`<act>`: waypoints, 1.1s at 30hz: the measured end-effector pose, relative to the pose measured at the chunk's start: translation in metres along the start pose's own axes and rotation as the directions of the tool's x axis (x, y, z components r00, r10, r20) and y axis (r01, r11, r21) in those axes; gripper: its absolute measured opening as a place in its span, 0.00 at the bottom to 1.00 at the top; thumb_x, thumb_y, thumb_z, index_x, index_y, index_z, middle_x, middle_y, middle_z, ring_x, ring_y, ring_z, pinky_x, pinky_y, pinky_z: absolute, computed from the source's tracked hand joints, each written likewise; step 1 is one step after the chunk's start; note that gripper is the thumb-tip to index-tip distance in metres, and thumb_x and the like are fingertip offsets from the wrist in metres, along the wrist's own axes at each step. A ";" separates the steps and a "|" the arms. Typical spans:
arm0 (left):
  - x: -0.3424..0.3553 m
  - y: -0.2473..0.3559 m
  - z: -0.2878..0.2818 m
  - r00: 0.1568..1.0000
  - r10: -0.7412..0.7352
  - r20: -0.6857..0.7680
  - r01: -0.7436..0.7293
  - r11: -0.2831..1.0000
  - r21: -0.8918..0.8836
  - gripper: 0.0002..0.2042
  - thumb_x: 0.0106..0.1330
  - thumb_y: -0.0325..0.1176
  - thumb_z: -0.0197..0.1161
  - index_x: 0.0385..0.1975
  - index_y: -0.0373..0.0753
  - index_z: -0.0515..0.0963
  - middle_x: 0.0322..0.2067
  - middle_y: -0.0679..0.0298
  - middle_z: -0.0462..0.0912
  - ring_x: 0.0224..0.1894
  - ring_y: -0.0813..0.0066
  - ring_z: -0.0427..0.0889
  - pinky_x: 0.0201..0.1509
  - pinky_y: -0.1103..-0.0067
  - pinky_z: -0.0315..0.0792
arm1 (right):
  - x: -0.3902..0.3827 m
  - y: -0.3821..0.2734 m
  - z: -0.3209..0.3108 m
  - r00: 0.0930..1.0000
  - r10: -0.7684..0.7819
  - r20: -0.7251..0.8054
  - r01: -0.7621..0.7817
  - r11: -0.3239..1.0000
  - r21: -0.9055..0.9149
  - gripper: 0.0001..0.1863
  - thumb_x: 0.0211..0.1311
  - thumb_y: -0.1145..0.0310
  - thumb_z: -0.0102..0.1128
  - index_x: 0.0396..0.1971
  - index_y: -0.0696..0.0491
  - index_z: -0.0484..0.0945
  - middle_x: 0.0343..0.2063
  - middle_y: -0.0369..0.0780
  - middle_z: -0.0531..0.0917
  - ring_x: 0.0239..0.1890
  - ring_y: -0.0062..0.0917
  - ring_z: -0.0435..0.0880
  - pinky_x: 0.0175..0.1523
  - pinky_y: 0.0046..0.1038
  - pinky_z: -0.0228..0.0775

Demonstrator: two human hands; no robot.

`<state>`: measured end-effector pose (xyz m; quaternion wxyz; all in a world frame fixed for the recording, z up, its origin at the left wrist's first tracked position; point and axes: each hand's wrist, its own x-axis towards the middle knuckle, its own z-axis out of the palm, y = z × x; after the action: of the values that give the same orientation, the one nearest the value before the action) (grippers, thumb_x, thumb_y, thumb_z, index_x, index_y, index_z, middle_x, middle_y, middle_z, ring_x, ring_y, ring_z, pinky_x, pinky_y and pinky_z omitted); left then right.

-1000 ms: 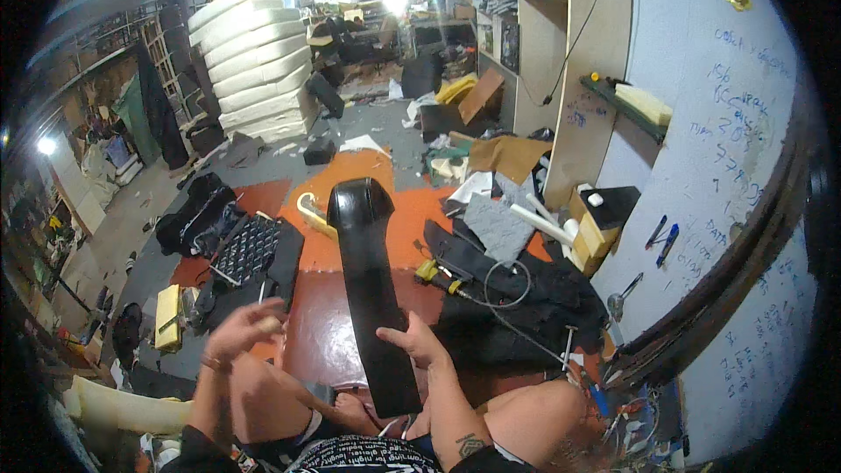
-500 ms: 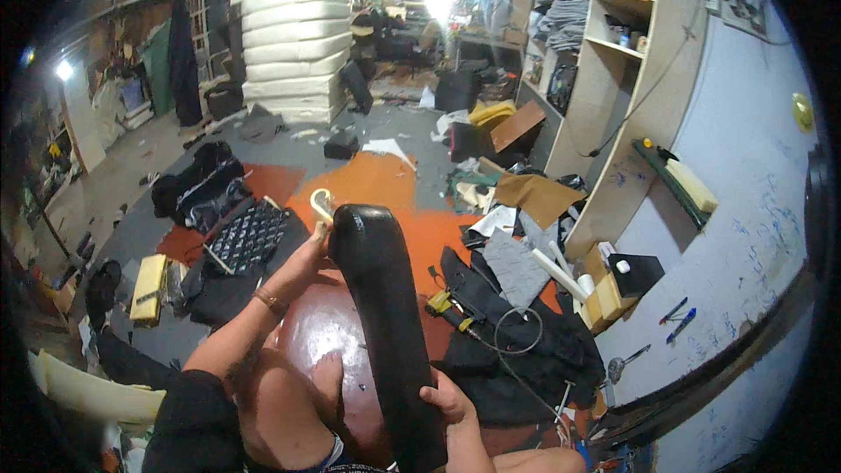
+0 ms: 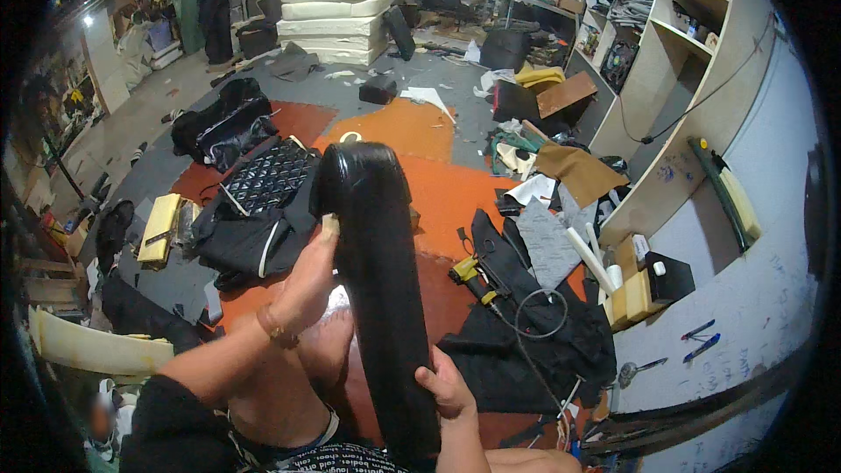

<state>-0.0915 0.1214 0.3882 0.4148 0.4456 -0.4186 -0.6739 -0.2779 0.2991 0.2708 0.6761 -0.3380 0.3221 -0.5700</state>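
A long black padded piece with a shiny leather-like cover (image 3: 381,298) stands tilted in front of me, its rounded end up and away from me. My left hand (image 3: 311,285) is closed on its left edge, partly hidden behind it. Lower down, my right hand (image 3: 448,385) grips the right edge, thumb on the front face. A curved cream strip (image 3: 350,137) shows just past the rounded end; whether it touches the piece I cannot tell. The lower end reaches my lap. A yellow and black air tool (image 3: 473,278), which looks like a staple gun, lies to the right.
Black cloth pieces (image 3: 543,355) and a thin hose lie on the right. Black quilted material (image 3: 272,177) and a yellow foam block (image 3: 159,229) are on the left. White cushions (image 3: 337,0) are stacked at the back. Shelving (image 3: 674,96) stands along the right wall.
The view has shifted, so the room appears further right and higher. My left hand has slid lower along the black padded piece, and the piece's rounded end now appears higher and closer.
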 end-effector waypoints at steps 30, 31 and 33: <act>-0.060 -0.067 -0.011 0.994 -0.067 -0.087 0.078 0.988 0.130 0.32 0.84 0.57 0.36 0.50 0.38 0.85 0.40 0.55 0.90 0.42 0.64 0.90 0.51 0.73 0.79 | -0.029 -0.010 0.118 0.937 -0.269 -0.224 -0.148 0.278 -0.949 0.58 0.66 0.42 0.69 0.78 0.65 0.46 0.67 0.65 0.67 0.68 0.59 0.71 0.71 0.47 0.65; -0.063 -0.063 -0.010 0.994 -0.070 -0.086 0.075 0.996 0.053 0.32 0.84 0.57 0.37 0.49 0.37 0.85 0.40 0.56 0.90 0.40 0.65 0.90 0.51 0.73 0.79 | -0.029 -0.008 0.119 0.934 -0.287 -0.214 -0.139 0.259 -0.956 0.55 0.69 0.43 0.67 0.78 0.65 0.47 0.66 0.65 0.68 0.67 0.60 0.71 0.70 0.47 0.65; -0.074 -0.048 -0.008 0.994 -0.070 -0.088 0.061 0.993 -0.102 0.32 0.84 0.56 0.38 0.47 0.35 0.85 0.38 0.58 0.90 0.38 0.66 0.89 0.51 0.72 0.79 | -0.027 -0.005 0.119 0.914 -0.355 -0.198 -0.117 0.237 -0.964 0.49 0.73 0.47 0.63 0.77 0.64 0.50 0.63 0.63 0.72 0.63 0.57 0.74 0.67 0.46 0.67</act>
<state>-0.0737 0.2039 0.3601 0.4329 0.4684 -0.3501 -0.6860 -0.1869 0.3363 0.3430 0.2020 -0.5873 0.6987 -0.3550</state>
